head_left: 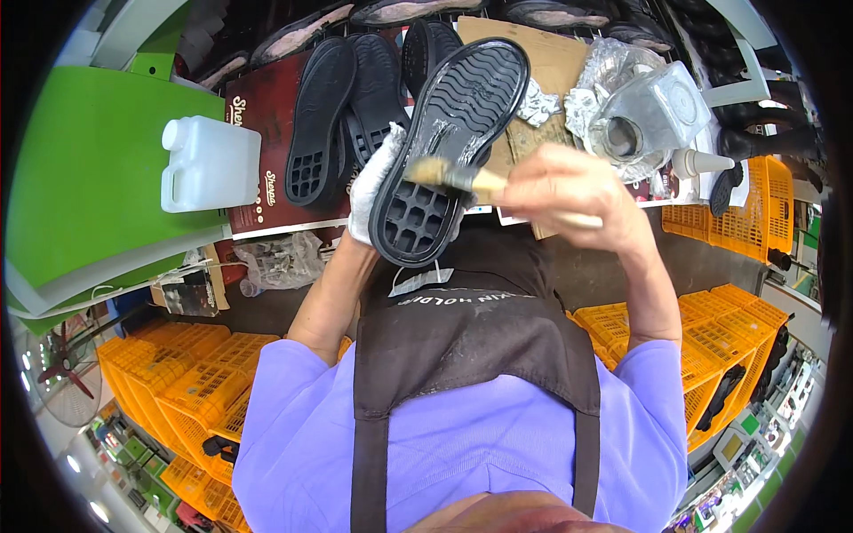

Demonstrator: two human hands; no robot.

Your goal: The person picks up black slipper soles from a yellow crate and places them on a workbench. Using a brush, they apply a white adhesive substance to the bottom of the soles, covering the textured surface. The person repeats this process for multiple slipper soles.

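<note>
A black shoe sole (475,93) is held tilted in front of me. My left hand (377,186), in a white glove, grips it along its left edge. Wet, shiny streaks show on the ridged inner face, and the lower end has a grid of square hollows. In my bare right hand (573,191), slightly blurred, is a brush (484,181) with a wooden handle. Its pale bristles touch the sole just above the grid. More black soles (322,120) lie stacked on the table behind, to the left.
On the left stands a white plastic jug (213,164) by a green surface (107,160). At the right, a clear plastic container (662,107) lies tilted among crumpled wrapping, beside a white nozzle (702,163). Orange crates (729,209) flank me on both sides.
</note>
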